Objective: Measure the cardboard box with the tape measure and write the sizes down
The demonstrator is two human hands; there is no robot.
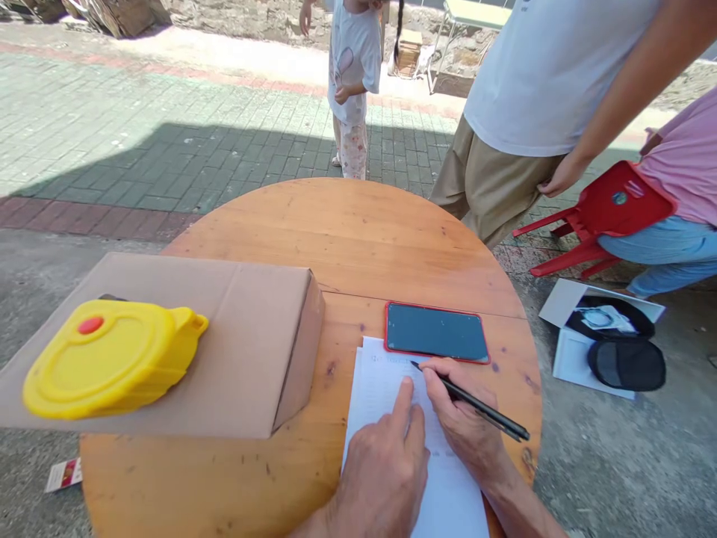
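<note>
My right hand [467, 418] is closed around a black pen [487, 411], its tip touching the upper part of a white paper sheet [448, 501]. Faint lines of print or writing show on the sheet, too small to read. My left hand [386, 463] presses on the same paper, index finger stretched out and pointing near the pen tip; its other fingers are partly curled. At the paper's top edge lies a smartphone [437, 331] with a dark screen and red case. All of this rests on a round wooden table [358, 232].
A cardboard box [246, 344] on the table's left carries a yellow plastic case with a red button [106, 366]. Two people stand beyond the table. At right, someone sits by a red plastic chair [621, 202], near an opened box with a black pouch [627, 365] on the ground.
</note>
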